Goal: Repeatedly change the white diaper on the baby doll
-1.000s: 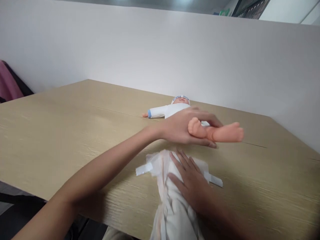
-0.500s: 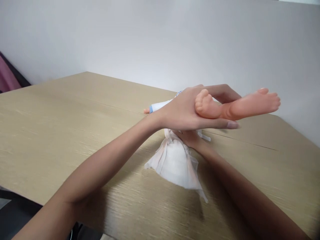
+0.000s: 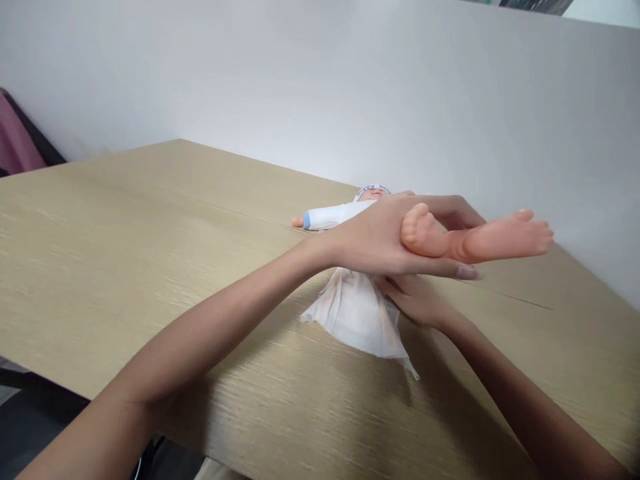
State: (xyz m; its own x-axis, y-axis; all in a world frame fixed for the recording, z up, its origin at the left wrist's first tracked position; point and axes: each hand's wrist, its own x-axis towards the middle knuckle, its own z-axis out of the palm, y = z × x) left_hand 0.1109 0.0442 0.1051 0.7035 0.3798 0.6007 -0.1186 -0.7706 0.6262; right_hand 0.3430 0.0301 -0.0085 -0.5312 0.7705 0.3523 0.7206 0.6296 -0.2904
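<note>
A baby doll lies on its back, its white sleeve (image 3: pixel 333 215) with a blue cuff stretched to the left. My left hand (image 3: pixel 370 233) is closed around the doll's raised legs, and the two bare feet (image 3: pixel 510 237) stick out to the right past my thumb. Below that hand a thin white diaper (image 3: pixel 357 313) fans out towards me, creased and gathered near the doll. My right hand (image 3: pixel 413 297) is at the diaper's right edge, its fingers bent against it; the fingertips are partly hidden beneath my left hand. The doll's middle is hidden too.
The doll rests on a light wood-grain table (image 3: pixel 125 267) with a thin seam across it. A pale wall (image 3: pixel 300 87) rises behind. Pink fabric (image 3: pixel 17 143) shows at the far left, and a dark chair (image 3: pixel 40 427) stands below the near left edge.
My right hand has shifted right and out from under my left hand, along the diaper's edge. The view has tilted slightly, and the doll's headband now shows. My left hand keeps its hold.
</note>
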